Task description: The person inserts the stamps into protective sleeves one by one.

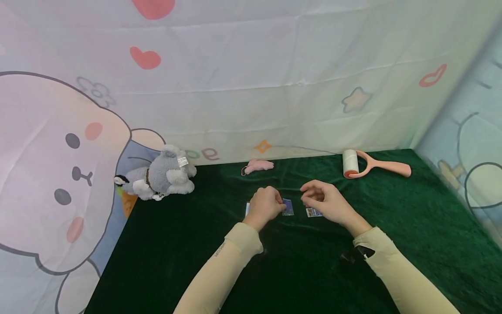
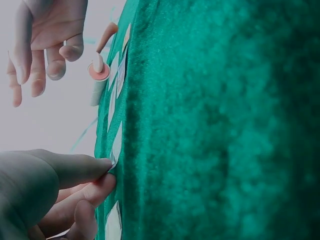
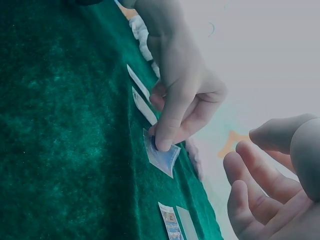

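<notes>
- Head view: my left hand (image 1: 266, 205) is at the blue card (image 1: 288, 208), thumb and forefinger clamped on it near an edge. The card is between my two hands; cannot tell whether it is lifted off the cloth.
- My right hand (image 1: 329, 203) holds nothing: fingers bent, thumb apart from them, just over the printed card (image 1: 313, 212).
- Right wrist view: a pale card (image 3: 187, 223) lies just beside the printed one. Two white cards (image 3: 143, 105) lie in line past my left fingers.
- Farther out, head view: pink plush charm (image 1: 259, 166), cord loop at its left end, near the cloth's back edge.
- Lint roller (image 1: 376, 166) at right rear, white roll, peach handle pointing right.
- Gray-and-white plush toy (image 1: 168, 174) lying at left rear, well apart from my hands.
- Under my hands, dark green velvet cloth (image 1: 176, 261); behind it, pale backdrop (image 1: 235, 87) printed with red hearts.
</notes>
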{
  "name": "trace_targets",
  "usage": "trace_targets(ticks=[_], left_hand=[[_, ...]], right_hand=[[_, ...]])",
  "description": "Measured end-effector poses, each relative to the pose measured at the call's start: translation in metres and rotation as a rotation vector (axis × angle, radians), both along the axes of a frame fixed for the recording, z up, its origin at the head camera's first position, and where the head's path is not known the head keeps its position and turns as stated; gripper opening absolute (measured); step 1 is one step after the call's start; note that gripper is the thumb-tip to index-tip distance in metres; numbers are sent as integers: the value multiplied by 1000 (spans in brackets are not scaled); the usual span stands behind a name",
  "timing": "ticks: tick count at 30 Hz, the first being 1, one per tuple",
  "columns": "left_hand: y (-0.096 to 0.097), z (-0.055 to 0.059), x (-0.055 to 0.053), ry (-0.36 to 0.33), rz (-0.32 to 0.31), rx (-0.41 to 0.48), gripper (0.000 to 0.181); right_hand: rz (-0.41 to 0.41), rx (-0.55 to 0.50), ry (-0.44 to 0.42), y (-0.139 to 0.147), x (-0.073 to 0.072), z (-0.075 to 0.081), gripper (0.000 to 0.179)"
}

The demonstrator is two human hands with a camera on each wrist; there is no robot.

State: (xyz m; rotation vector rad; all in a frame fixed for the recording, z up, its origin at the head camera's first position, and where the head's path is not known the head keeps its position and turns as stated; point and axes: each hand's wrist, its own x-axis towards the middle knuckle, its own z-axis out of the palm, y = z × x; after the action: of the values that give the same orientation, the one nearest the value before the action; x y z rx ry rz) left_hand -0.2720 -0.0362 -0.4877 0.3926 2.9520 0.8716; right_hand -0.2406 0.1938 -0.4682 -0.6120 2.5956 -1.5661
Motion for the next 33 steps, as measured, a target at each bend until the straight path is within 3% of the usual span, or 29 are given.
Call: trace_targets(ticks=[10, 18, 24, 33], left_hand=[[-2, 1, 2, 14, 5, 8, 21], [-9, 1, 5, -20, -7, 125, 16], [-14, 1, 5, -17, -55, 242, 14], [-16, 1, 7, 62, -133, 296, 12]], right_hand=[[1, 1, -1, 0, -1, 0, 25], [0, 1, 2, 6, 0, -2, 24], [-17, 27, 12, 13, 2, -2, 23], [-47, 66, -30, 27, 7, -11, 27]])
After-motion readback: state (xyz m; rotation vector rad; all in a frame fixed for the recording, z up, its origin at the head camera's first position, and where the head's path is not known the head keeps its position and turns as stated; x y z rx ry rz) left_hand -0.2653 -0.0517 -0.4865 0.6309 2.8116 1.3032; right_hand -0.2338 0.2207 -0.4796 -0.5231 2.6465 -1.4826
